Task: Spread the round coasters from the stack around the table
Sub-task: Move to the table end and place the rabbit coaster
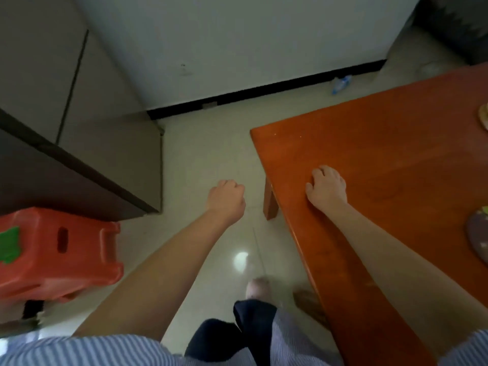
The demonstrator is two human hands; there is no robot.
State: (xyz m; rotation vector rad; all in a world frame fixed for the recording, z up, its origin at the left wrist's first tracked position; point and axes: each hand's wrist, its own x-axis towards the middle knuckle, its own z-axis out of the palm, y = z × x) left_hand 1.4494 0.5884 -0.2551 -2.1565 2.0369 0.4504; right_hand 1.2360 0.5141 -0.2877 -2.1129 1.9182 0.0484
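An orange wooden table fills the right side of the head view. My right hand rests palm down on its left part, fingers spread, holding nothing. My left hand hangs over the floor to the left of the table, curled into a loose fist with nothing seen in it. A dark round coaster lies at the right edge of the frame, partly cut off. Another pale round coaster shows only its rim further back on the right edge. No stack is in view.
A red plastic stool stands at the left. A dark cabinet sits behind it. The tiled floor runs between cabinet and table. A plastic bottle lies by the wall. My foot is near the table leg.
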